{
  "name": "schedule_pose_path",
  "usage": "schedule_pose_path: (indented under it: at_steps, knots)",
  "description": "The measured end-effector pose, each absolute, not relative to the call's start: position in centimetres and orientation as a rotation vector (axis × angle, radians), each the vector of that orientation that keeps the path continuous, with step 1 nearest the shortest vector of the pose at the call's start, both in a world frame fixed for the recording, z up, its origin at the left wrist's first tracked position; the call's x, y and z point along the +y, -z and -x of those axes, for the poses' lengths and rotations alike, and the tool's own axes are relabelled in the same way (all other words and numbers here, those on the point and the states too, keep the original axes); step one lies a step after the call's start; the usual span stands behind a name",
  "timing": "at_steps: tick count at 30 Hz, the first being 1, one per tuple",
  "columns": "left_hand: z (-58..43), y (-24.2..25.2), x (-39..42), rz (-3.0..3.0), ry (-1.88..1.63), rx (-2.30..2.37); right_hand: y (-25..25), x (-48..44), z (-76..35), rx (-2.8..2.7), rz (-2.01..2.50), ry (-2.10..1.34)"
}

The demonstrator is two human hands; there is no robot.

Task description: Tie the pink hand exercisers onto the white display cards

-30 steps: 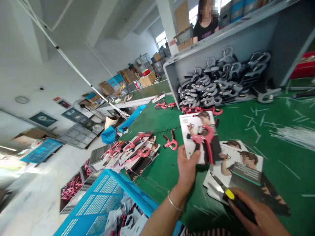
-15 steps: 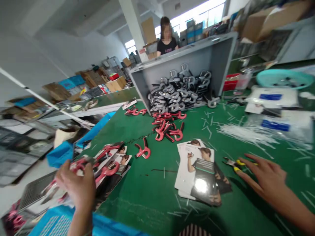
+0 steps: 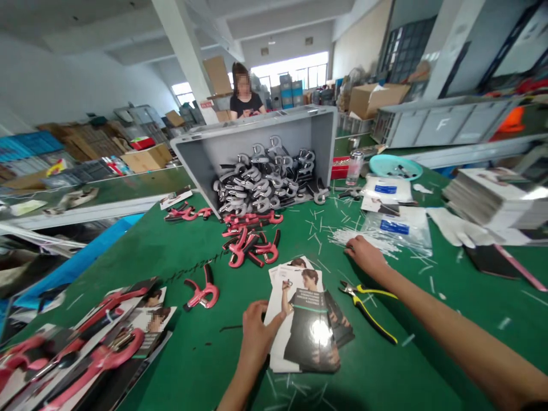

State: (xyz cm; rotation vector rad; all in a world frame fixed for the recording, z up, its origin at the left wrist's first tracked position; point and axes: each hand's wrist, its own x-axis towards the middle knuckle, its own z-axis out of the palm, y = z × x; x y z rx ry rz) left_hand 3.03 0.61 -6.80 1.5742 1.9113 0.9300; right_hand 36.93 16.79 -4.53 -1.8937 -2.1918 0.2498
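My left hand [image 3: 258, 326] is at the left edge of a small stack of printed cards [image 3: 306, 328]. Its thumb reaches over the top card, apart from the fingers. Over at the pile of thin white cable ties [image 3: 363, 241], my right hand [image 3: 367, 255] has its fingers bent together at the near left side; what they pinch is too small to make out. Yellow-and-black cutting pliers [image 3: 370, 308] lie between the right forearm and the cards. A red-and-black hand gripper [image 3: 202, 290] lies alone left of my left hand.
Carded red hand grippers [image 3: 94, 348] overlap at the lower left. A grey crate [image 3: 252, 123] on its side holds several grey hand grippers [image 3: 265, 180], with red ones [image 3: 254, 245] before it. A card stack [image 3: 488, 197] and a glove [image 3: 460, 228] are right. A person [image 3: 246, 100] is behind.
My left hand has moved right from the carded red grippers to the card stack. My right hand has left the pliers and reached forward to the white ties. The view has turned right.
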Motion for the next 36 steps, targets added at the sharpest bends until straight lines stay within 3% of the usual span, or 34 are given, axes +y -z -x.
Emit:
schedule_pose_path:
  at_steps: [5,14,19,22,32,36]
  knots:
    - [-0.9,5.6,0.7,-1.263,-0.915,1.834,4.7,19.8,-36.4,-2.229,1.877,-0.333]
    - [-1.0,2.7,1.1,-0.621,-1.101,1.267,1.7,20.5,-37.8,-2.003,1.663,-0.555]
    - [-0.8,2.5,0.2,-0.464,-1.176,1.113,2.0,18.8,-37.3,-1.567,1.476,-1.268]
    - [-0.3,3.0,-0.3,-0.423,-1.241,1.140,2.2,17.1,-35.9,-1.463,1.378,-1.481]
    - [5.0,-3.9,2.2,-0.605,-1.396,1.274,0.7,13.2,-31.9,-1.173,1.091,-1.545]
    - [2.6,-2.1,1.8,-0.508,-1.514,1.237,0.8,12.0,-31.1,-0.995,1.056,-1.589]
